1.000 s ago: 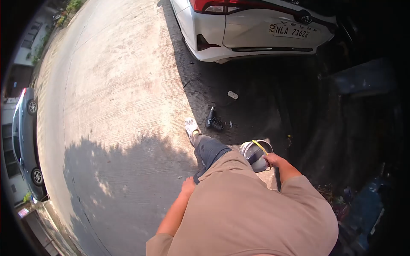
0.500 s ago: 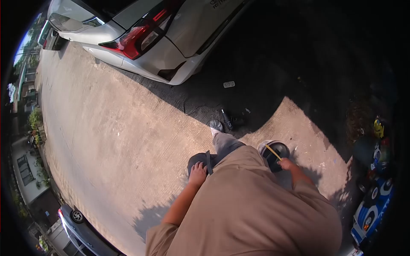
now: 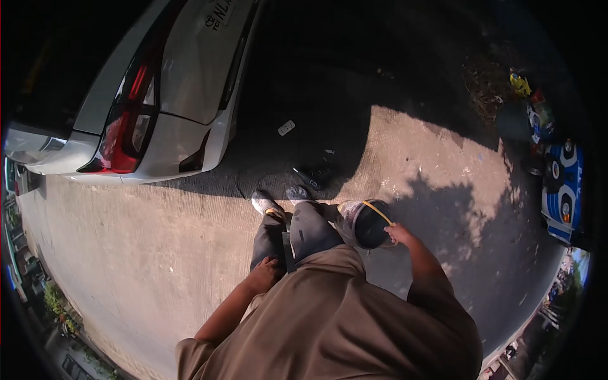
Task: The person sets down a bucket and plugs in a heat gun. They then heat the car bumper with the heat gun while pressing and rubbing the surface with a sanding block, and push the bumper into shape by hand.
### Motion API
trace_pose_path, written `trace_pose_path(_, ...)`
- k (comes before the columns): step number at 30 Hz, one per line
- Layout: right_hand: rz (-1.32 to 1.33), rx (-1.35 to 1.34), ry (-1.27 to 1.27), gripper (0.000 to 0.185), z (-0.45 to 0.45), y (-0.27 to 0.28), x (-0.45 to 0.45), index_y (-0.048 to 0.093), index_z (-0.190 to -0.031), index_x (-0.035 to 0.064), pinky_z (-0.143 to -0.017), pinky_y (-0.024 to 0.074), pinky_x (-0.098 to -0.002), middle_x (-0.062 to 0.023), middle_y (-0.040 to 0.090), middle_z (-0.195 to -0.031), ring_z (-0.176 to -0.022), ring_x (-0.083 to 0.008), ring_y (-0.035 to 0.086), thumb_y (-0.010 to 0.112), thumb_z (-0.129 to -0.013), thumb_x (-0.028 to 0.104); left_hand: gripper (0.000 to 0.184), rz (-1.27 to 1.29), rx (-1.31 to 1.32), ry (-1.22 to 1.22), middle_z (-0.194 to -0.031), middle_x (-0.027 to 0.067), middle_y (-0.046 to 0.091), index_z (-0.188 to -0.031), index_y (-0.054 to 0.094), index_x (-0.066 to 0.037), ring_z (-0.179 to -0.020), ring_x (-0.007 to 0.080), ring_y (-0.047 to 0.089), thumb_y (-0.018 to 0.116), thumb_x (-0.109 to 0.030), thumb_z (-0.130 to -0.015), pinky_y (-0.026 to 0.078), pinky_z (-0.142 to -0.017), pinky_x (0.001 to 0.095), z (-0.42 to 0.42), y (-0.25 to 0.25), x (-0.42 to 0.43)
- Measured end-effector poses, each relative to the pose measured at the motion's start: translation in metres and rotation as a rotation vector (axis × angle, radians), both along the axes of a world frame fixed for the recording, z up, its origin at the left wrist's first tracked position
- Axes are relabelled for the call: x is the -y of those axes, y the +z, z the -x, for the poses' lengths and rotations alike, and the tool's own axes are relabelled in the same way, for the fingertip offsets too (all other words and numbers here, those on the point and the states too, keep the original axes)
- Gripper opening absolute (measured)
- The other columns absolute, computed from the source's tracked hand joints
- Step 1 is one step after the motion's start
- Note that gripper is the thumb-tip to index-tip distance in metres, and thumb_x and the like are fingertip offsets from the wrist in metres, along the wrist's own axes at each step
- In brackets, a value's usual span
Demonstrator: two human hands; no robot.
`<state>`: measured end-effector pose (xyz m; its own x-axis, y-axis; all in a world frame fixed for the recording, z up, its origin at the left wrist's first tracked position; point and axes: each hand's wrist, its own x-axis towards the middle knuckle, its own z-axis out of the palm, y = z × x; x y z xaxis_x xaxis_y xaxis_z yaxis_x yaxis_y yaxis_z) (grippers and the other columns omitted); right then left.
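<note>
My right hand [image 3: 398, 234] is closed round the handle of a bucket [image 3: 371, 227], near a yellow strip [image 3: 378, 211] that crosses the bucket's rim. The bucket hangs beside my right leg; its inside looks dark. My left hand [image 3: 264, 274] rests on my left thigh with its fingers bent, and nothing can be seen in it. Past my feet, a black tool [image 3: 311, 177] lies on the shaded ground. A white power strip [image 3: 286, 128] lies beyond it.
A white car's rear [image 3: 190, 82] fills the upper left. At the right stands a blue and white vehicle [image 3: 563, 190], with a yellow item [image 3: 520, 84] and a pile of dry debris [image 3: 484, 85] above it. Sunlit concrete [image 3: 152, 247] stretches to the left.
The view has turned to the right, so the white car has swung to the left. Both shoes now show. The bucket has stayed in my right hand, and my left hand has remained at my thigh.
</note>
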<state>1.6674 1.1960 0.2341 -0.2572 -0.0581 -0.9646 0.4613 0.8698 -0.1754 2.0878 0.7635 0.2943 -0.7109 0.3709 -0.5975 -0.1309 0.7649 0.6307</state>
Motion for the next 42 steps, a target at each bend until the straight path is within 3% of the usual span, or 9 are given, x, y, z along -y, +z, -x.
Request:
trace_pose_path(2, 0.012, -0.012, 0.052, 0.026, -0.004, -0.008, -0.007, 0.053, -0.085, 0.0065, -0.048, 0.0449, -0.0335, -0.0020, 0.051, -0.066, -0.053, -0.0138, 0.051, 0.066, -0.095, 0.025, 0.045, 0.026, 0.075, 0.015, -0.148, 0.0211, 0.049, -0.131, 0.064, -0.011, -0.140, 0.0413, 0.040, 0.056, -0.026, -0.089, 0.033, -0.117, 0.0474, -0.022, -0.025, -0.004)
trace_pose_path(4, -0.080, -0.057, 0.214, 0.027, 0.006, -0.020, -0.005, 0.056, -0.089, 0.0031, -0.053, 0.0481, -0.0360, -0.0052, 0.057, -0.071, -0.058, -0.0163, 0.056, 0.065, -0.096, 0.028, 0.046, -0.139, 0.147, 0.352, -0.144, 0.0217, 0.051, -0.130, 0.064, -0.011, -0.135, 0.0422, 0.045, 0.060, -0.019, -0.085, 0.037, -0.115, 0.0465, 0.012, 0.006, 0.014)
trace_pose_path(7, -0.105, -0.105, 0.411, 0.033, 0.029, -0.041, 0.008, 0.059, -0.096, -0.0004, -0.067, 0.0520, -0.0407, -0.0128, 0.065, -0.084, -0.072, -0.0250, 0.065, 0.064, -0.096, 0.032, 0.050, -0.059, 0.057, 0.666, -0.137, 0.0214, 0.055, -0.134, 0.060, -0.012, -0.126, 0.0418, 0.052, 0.060, -0.010, -0.084, 0.042, -0.110, 0.0460, 0.007, -0.045, 0.025)
trace_pose_path(14, -0.202, -0.152, 0.761, 0.039, 0.057, -0.127, 0.035, 0.060, -0.113, 0.0023, -0.092, 0.0481, -0.0495, -0.0251, 0.066, -0.113, -0.111, -0.0430, 0.062, 0.059, -0.096, 0.038, 0.043, 0.098, 0.095, 0.742, -0.130, 0.0198, 0.058, -0.132, 0.055, -0.003, -0.119, 0.0413, 0.055, 0.057, -0.013, -0.090, 0.047, -0.103, 0.0457, 0.074, -0.169, 0.066)
trace_pose_path(20, -0.319, -0.161, 0.903, 0.047, 0.112, -0.193, 0.038, 0.058, -0.129, 0.0112, -0.101, 0.0465, -0.0498, -0.0205, 0.067, -0.122, -0.119, -0.0402, 0.061, 0.055, -0.096, 0.044, 0.046, 0.056, -0.013, 0.774, -0.135, 0.0216, 0.055, -0.138, 0.051, -0.006, -0.125, 0.0421, 0.052, 0.062, -0.012, -0.094, 0.044, -0.106, 0.0453, 0.137, -0.252, 0.065)
trace_pose_path(26, -0.284, -0.258, 0.956, 0.043, 0.130, -0.244, 0.042, 0.060, -0.128, 0.0109, -0.097, 0.0494, -0.0500, -0.0196, 0.067, -0.123, -0.115, -0.0400, 0.063, 0.061, -0.095, 0.038, 0.038, 0.156, 0.056, 0.985, -0.128, 0.0211, 0.058, -0.135, 0.055, -0.005, -0.119, 0.0412, 0.057, 0.061, -0.013, -0.098, 0.047, -0.100, 0.0448, 0.081, -0.203, 0.063)
trace_pose_path(30, -0.287, -0.343, 1.005, 0.050, 0.145, -0.270, 0.069, 0.056, -0.134, 0.0106, -0.099, 0.0504, -0.0477, -0.0179, 0.067, -0.125, -0.115, -0.0388, 0.064, 0.065, -0.092, 0.037, 0.031, 0.239, 0.458, 1.241, -0.121, 0.0234, 0.061, -0.128, 0.060, -0.003, -0.108, 0.0374, 0.062, 0.058, -0.015, -0.100, 0.051, -0.093, 0.0443, -0.056, -0.112, 0.012)
trace_pose_path(35, -0.358, -0.643, 1.022, 0.057, 0.090, -0.204, 0.064, 0.050, -0.136, 0.0063, -0.112, 0.0387, -0.0500, -0.0150, 0.046, -0.150, -0.141, -0.0373, 0.041, 0.066, -0.090, 0.037, 0.021, 0.071, 0.876, 0.600, -0.107, 0.0235, 0.068, -0.114, 0.061, 0.002, -0.102, 0.0337, 0.068, 0.056, -0.004, -0.095, 0.054, -0.091, 0.0415, -0.241, 0.014, -0.121)
trace_pose_path(42, 0.151, 0.196, 1.058, 0.031, -0.146, 0.037, -0.044, 0.068, -0.110, 0.0106, -0.096, 0.0498, -0.0497, -0.0188, 0.069, -0.115, -0.110, -0.0385, 0.064, 0.059, -0.094, 0.036, 0.020, -0.074, 0.681, 0.803, -0.106, 0.0226, 0.068, -0.114, 0.061, 0.002, -0.101, 0.0328, 0.068, 0.056, -0.004, -0.095, 0.054, -0.091, 0.0411, -0.071, -0.026, -0.091)
